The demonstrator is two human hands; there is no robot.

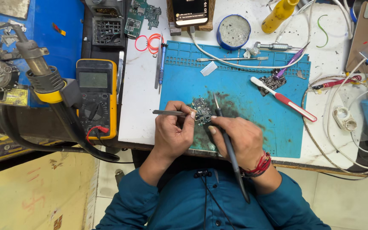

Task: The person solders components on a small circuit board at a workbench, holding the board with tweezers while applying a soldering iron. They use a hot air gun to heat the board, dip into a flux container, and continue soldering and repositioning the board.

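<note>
A small green circuit board (202,110) lies on the blue work mat (252,85). My left hand (173,132) pinches a pair of metal tweezers (169,113), its fingertips touching the board's left edge. My right hand (239,138) grips a dark soldering iron (228,145) like a pen; its tip rests just above the board's right side. The iron's cord runs down over my blue shirt.
A second small board (271,83) and a red-and-white toothbrush (284,99) lie on the mat's right half. A yellow multimeter (96,98) and hot-air nozzle (39,68) stand at left. A round tin (234,30), phone (190,12), yellow bottle (279,15) and cables sit behind.
</note>
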